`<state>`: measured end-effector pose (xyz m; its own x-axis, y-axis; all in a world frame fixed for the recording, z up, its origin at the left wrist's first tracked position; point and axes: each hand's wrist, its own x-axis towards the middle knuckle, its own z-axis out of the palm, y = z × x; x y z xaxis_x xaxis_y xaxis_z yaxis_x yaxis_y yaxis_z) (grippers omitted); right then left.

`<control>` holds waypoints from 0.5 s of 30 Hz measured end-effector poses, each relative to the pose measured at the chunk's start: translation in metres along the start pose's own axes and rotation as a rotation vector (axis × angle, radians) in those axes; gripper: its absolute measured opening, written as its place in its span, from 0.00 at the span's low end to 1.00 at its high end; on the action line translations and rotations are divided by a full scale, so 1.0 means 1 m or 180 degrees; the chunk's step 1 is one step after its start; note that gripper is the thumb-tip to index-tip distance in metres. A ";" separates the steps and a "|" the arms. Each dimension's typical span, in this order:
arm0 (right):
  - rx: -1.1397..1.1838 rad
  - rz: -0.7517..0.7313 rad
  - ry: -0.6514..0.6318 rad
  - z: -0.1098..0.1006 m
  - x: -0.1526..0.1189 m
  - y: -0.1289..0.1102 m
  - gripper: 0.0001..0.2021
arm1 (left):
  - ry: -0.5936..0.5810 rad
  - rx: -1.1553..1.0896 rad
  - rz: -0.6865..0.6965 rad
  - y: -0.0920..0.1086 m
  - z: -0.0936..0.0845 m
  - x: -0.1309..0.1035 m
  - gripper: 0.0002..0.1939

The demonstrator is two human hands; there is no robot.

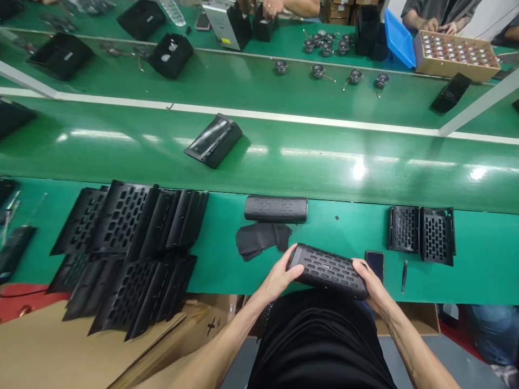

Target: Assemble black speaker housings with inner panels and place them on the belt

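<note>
A black speaker housing (pixel 329 270) with rows of slots and a small logo is held between my two hands, just over the front edge of the green table. My left hand (pixel 280 275) is closed around its left end, thumb on the slotted face. At the right end, my right hand (pixel 372 283) grips it the same way. Behind it lies a second, similar black housing (pixel 275 209). Between that one and my left hand is a small pile of black sheets (pixel 259 239). A phone (pixel 375 263) lies close to my right hand.
Stacked slotted black panels (pixel 121 216) fill the table's left side, partly over a cardboard box (pixel 48 346). Two panels (pixel 438 232) and a pen (pixel 404 275) lie to the right. A black shell (pixel 214 140) sits on the green belt (pixel 324 162). Co-workers' hands (pixel 440 26) are across.
</note>
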<state>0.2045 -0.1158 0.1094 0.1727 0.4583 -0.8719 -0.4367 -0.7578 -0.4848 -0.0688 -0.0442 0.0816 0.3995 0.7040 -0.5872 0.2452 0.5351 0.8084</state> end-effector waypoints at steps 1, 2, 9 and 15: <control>0.0006 -0.0003 0.0004 0.000 0.001 0.000 0.36 | -0.0013 -0.0015 -0.0004 0.001 0.000 0.000 0.55; 0.0009 -0.0006 0.0004 0.000 0.001 0.000 0.36 | -0.0017 -0.0022 -0.0004 0.001 0.001 0.000 0.55; -0.0004 0.0099 -0.0056 -0.001 0.003 -0.001 0.35 | 0.0084 0.0063 -0.0036 0.002 0.001 0.001 0.53; 0.0110 0.0206 -0.0357 -0.007 0.003 0.007 0.38 | 0.0062 0.0064 -0.0355 0.010 0.004 0.001 0.50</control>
<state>0.2083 -0.1233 0.1029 0.0441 0.4595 -0.8871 -0.4743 -0.7719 -0.4234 -0.0629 -0.0402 0.0893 0.3514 0.6496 -0.6742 0.3051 0.6013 0.7385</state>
